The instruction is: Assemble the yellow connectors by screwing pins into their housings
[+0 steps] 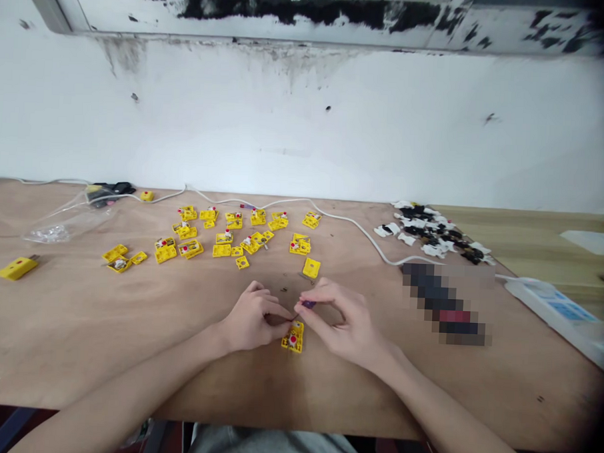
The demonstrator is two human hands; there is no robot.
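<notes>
While the right hand (350,322) pinches a small dark tool (308,304), the left hand (250,321) brings thumb and forefinger close together above an open yellow case (298,336) on a wooden worktop (215,383).
Inside the case is a red button (293,340); other yellow cases (222,250) spread beyond it, black-and-white pieces (429,233) farther off to its right. Whether the left fingertips grip anything—I cannot tell. A light pinch, a flat case and a steady tool tip would probably serve best.
</notes>
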